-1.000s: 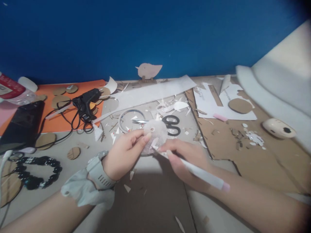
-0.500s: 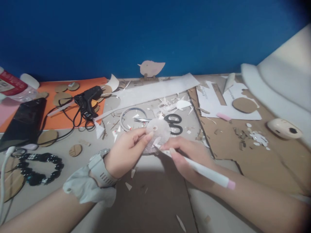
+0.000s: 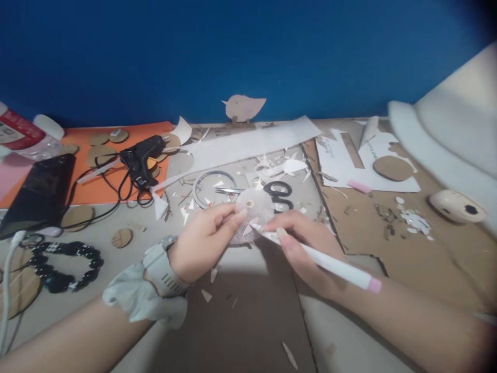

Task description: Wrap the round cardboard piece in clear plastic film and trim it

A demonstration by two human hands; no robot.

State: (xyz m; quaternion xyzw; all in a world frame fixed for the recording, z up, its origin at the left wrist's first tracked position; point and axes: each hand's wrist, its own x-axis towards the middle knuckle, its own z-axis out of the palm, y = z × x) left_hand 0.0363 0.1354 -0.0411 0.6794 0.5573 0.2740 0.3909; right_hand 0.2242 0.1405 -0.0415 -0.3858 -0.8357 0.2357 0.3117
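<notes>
My left hand (image 3: 209,230) pinches the left edge of a pale paper cutout (image 3: 256,202) with a rounded top, a small brown dot and a speckled lower part. A small white pointed piece (image 3: 249,227) lies on its front. In the fingers of my right hand (image 3: 305,246) is a white marker (image 3: 337,270) with a pink end. Its tip meets the cutout or hangs just over it at the white piece; I cannot tell which. Just behind the cutout lie black-handled scissors (image 3: 278,191), partly covered by it, and a roll of clear tape (image 3: 195,190).
On the left are a black glue gun (image 3: 142,158) with its cord, orange paper (image 3: 89,194), a black phone (image 3: 42,186), a bottle (image 3: 23,135) and a beaded bracelet (image 3: 91,264). A pink bird cutout (image 3: 244,108) stands at the wall. Cardboard (image 3: 423,269) and paper scraps lie right.
The marker's tip and my right hand have shifted slightly right and up on the cutout. My left hand keeps its hold. The whole view has moved a little.
</notes>
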